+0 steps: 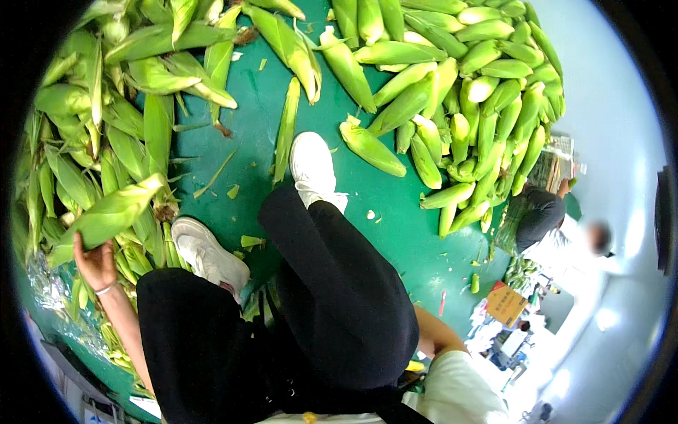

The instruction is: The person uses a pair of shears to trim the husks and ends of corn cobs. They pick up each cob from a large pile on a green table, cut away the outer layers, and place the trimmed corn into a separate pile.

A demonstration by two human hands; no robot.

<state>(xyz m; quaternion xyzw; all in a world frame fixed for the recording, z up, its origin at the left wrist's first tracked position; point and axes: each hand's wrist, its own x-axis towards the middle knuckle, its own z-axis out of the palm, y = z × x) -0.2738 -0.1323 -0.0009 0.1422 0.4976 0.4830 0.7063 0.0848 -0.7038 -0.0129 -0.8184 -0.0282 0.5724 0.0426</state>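
My left hand is at the far left, its fingers on the lower end of a green ear of corn in its husk. The ear slants up to the right, its pale end uppermost. Beneath and around it lies a heap of unhusked corn ears, some with brown silk. My right forearm passes behind my black-trousered thigh, so the right hand is hidden. A small yellow object, too covered to identify, shows beside that thigh.
A large pile of corn ears spreads across the green floor at upper right. Loose husk leaves and a red stick-like item lie about. Another person sits at right near a cardboard box. Clear plastic lies left.
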